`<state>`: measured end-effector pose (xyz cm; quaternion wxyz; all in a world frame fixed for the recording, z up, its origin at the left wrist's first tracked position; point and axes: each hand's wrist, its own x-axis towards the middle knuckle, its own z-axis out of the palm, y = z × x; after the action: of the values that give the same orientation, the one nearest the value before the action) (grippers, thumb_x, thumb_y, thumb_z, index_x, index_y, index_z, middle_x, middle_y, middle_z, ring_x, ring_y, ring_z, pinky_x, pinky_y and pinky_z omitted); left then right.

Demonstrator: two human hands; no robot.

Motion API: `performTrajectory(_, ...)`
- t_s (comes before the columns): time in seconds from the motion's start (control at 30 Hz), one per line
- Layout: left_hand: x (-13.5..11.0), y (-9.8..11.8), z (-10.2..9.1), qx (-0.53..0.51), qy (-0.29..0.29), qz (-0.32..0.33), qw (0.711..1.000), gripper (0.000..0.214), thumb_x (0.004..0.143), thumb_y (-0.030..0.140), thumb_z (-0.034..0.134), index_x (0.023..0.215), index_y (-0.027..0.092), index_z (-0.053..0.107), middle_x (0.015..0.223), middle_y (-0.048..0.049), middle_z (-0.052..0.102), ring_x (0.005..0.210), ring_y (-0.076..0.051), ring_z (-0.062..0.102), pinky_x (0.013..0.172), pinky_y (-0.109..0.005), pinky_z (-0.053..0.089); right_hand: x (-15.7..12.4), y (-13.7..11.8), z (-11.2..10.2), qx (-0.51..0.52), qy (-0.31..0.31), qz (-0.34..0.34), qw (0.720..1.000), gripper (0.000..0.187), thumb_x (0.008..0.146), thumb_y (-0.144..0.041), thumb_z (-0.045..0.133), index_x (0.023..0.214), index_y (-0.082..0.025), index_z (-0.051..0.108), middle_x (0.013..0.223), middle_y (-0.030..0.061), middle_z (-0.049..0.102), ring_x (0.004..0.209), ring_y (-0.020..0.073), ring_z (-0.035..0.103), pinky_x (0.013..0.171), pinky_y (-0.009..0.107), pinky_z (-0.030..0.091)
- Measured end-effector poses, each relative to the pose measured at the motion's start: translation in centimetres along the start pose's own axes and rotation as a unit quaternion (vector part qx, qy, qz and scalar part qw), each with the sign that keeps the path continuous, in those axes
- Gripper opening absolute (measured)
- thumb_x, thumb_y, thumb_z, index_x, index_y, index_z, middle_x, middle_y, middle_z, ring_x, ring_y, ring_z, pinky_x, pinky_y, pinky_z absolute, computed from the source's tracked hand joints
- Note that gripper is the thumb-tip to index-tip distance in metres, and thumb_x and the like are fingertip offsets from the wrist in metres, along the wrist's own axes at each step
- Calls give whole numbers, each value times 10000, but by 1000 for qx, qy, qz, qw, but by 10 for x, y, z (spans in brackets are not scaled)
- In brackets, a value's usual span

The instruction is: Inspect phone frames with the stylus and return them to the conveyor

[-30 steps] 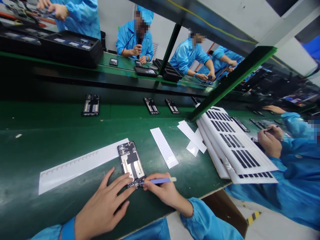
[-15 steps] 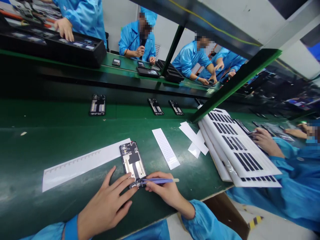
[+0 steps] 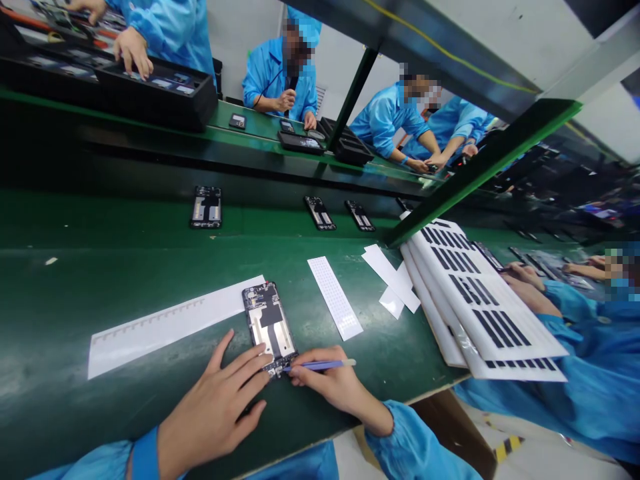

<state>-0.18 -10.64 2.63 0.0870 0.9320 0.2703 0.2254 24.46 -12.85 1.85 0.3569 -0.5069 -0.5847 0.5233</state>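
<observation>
An opened phone [image 3: 271, 323] lies on the green bench, its inner board and metal plate facing up. My left hand [image 3: 215, 400] is open, fingers spread, with the fingertips resting on the phone's lower left end. From the right, my right hand [image 3: 330, 383] pinches a pair of purple tweezers [image 3: 323, 365] with a pale rear end. Their tips reach the small board at the phone's lower edge, and the exact contact is partly hidden by my fingers. A long white sticker sheet [image 3: 165, 327] touches the phone's upper left side.
A narrow sheet of small dots [image 3: 335, 300] and white strips [image 3: 393, 277] lie to the right. Beyond is a stack of white sheets with black strips [image 3: 475, 287], beside a green post [image 3: 480, 173]. Several opened phones [image 3: 207, 208] line the back. Co-workers in blue sit around.
The tweezers have tilted slightly at the phone's lower edge, and my right hand has shifted a little. My left hand stays on the phone. The view has moved slightly.
</observation>
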Motion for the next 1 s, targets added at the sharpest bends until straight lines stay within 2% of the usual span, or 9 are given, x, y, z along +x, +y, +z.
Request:
performTrajectory(0.43,-1,0,4,3,6,1,1000,270,866,233,537,1126,232,609,1220,-12,657,1223,-200,554,1206,-503,-43,15,-8,-11,80,-89,83,989,267,769,-397,775,877,-152,760,686,44,729,609,171,704,639,269,595)
performTrajectory(0.5,-4,-3,5,17,-14,16,1000,309,880,226,521,1182,230,584,1258,-27,635,1255,-209,529,1202,-524,-41,13,-5,-8,96,-60,76,991,293,770,-426,768,878,-155,742,676,40,721,575,169,693,599,271,590)
performTrajectory(0.6,-6,-8,4,30,-37,33,998,316,905,229,496,1215,231,556,1298,-37,606,1286,-205,498,1202,-529,-40,7,-1,1,98,97,21,990,342,889,-502,609,962,-175,674,683,37,707,543,169,673,548,286,578)
performTrajectory(0.67,-8,-10,4,28,-34,30,999,303,904,227,496,1203,229,549,1326,-38,581,1295,-191,484,1212,-508,-3,4,0,11,32,198,-29,979,315,966,-472,478,990,-191,617,812,71,721,693,194,705,647,330,591)
performTrajectory(0.73,-10,-10,3,22,-11,14,1000,315,883,210,512,1196,216,536,1372,-57,535,1319,-193,452,1218,-488,77,2,-2,27,-91,227,-86,966,242,940,-420,523,999,-190,573,1085,140,688,1014,256,671,865,420,555)
performTrajectory(0.8,-14,-10,5,12,33,-6,999,318,852,194,532,1169,202,528,1406,-80,489,1345,-213,414,1209,-476,161,4,-3,47,-213,200,-134,947,395,804,-423,684,1067,-165,540,1316,207,559,1273,342,500,1040,517,428)
performTrajectory(0.87,-19,-13,8,-1,83,-24,996,298,833,199,546,1130,201,528,1410,-89,469,1348,-234,399,1191,-464,225,9,-2,66,-292,173,-148,929,609,690,-421,768,1154,-124,510,1392,251,476,1362,394,373,1109,555,334)
performTrajectory(0.93,-23,-20,15,-13,120,-40,992,275,831,214,547,1106,210,531,1388,-86,477,1326,-242,418,1167,-448,279,16,0,77,-319,161,-130,925,599,687,-339,751,1181,-111,499,1438,252,425,1394,381,325,1138,519,306)
performTrajectory(1.0,-25,-26,22,-20,153,-44,987,256,833,221,544,1088,223,538,1344,-81,499,1286,-248,453,1134,-441,333,21,2,76,-308,152,-108,933,548,664,-244,720,1155,-137,500,1467,225,401,1388,347,349,1131,461,330)
